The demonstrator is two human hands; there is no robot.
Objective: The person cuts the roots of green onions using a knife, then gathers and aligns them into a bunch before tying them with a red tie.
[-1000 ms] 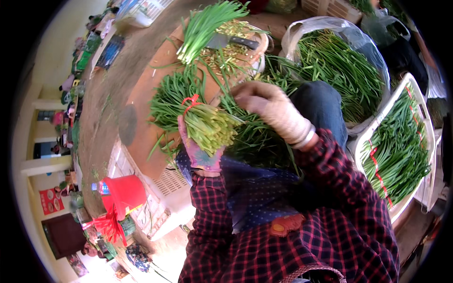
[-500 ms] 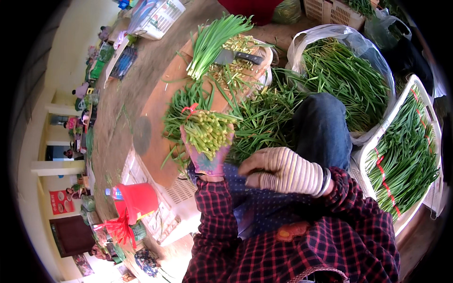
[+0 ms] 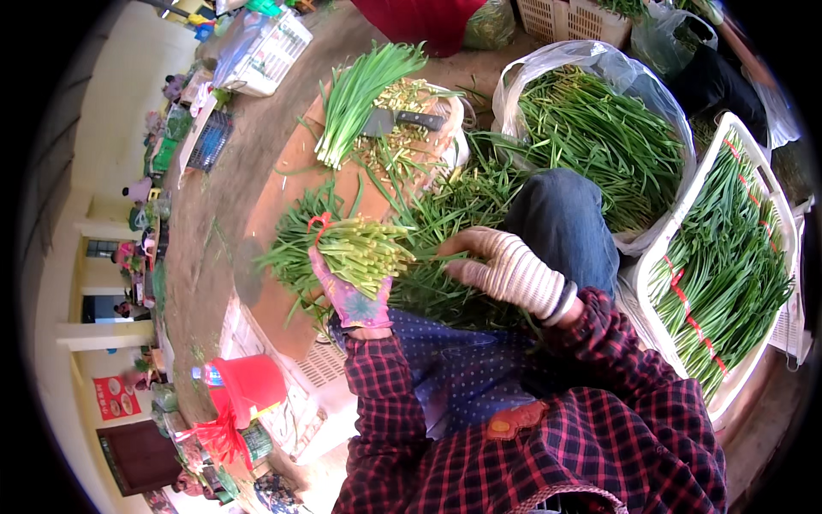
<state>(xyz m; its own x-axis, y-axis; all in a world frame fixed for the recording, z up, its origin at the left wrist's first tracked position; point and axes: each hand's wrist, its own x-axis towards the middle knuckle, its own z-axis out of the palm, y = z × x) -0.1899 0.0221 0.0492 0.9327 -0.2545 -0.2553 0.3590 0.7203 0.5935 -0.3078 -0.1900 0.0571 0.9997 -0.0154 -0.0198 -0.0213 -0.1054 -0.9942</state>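
Observation:
My left hand (image 3: 358, 298), in a pink patterned glove, is closed around a bunch of garlic chives (image 3: 368, 248). A red tie (image 3: 319, 226) circles the bunch, and its pale cut stems point right, toward my other hand. Just right of those stems is my right hand (image 3: 505, 270), in a white striped glove. Its thumb and fingers are apart, with no held thing visible between them. Beyond the bunch, a knife (image 3: 402, 120) with a black handle lies among cut stem ends on a board (image 3: 282, 193), beside a loose bundle of green chives (image 3: 364, 98).
Loose chives (image 3: 462, 210) are heaped before my knee (image 3: 561, 218). At the right stand a plastic-lined container (image 3: 505, 107) of chives and a white crate (image 3: 655, 321) of red-tied bunches. A red bucket (image 3: 257, 385) with red strips stands at left. Another person's dark-clothed leg (image 3: 723, 98) is at upper right.
My left hand has turned the tied bunch so its stem ends swing from facing me to pointing right. My right hand has risen slightly, its fingers spreading wider. The whole view has shifted a little.

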